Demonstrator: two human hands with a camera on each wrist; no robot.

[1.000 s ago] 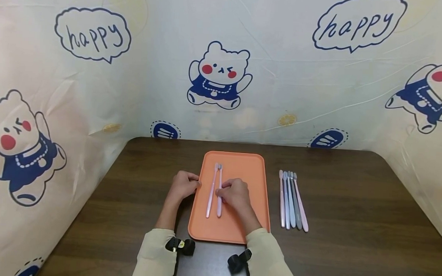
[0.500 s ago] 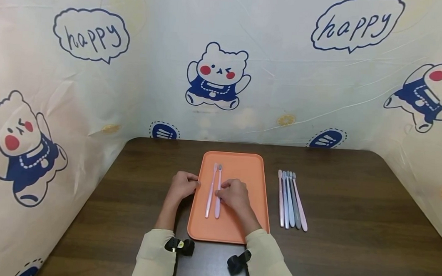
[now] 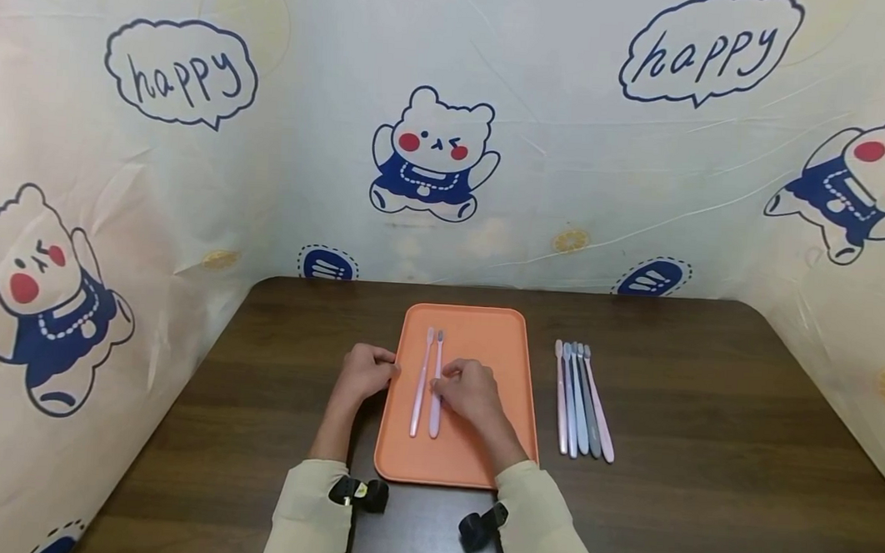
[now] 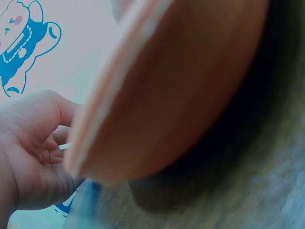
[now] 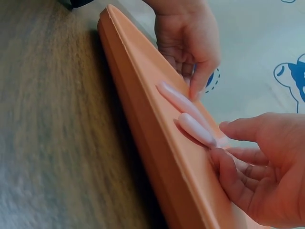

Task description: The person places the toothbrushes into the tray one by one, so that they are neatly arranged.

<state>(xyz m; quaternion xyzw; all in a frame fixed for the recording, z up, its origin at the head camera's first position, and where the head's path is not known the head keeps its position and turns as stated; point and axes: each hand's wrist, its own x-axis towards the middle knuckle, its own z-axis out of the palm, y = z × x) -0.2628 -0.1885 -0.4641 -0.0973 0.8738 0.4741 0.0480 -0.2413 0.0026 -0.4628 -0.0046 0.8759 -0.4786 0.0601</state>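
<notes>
An orange tray (image 3: 488,337) lies on the table with two pink toothbrushes side by side in its left half, heads toward the far end. My right hand (image 3: 474,391) pinches the right-hand toothbrush (image 3: 434,418) around mid-handle, between thumb and fingertips. Left of it lies the other toothbrush (image 3: 419,396), untouched. At the tray's left rim, my left hand (image 3: 366,371) grips the edge, thumb at the rim and fingers curled by the outer side. The right wrist view shows the rounded handle ends (image 5: 196,129) close over the tray floor.
Right of the tray, several toothbrushes (image 3: 582,401) in pink, blue and grey lie in a loose fan on the dark wooden table (image 3: 706,407). A printed cloth (image 3: 539,148) with bear drawings stands behind and at both sides.
The toothbrush in my right hand has turned slightly, its handle end shifting a little left. Both hands stay in nearly the same place.
</notes>
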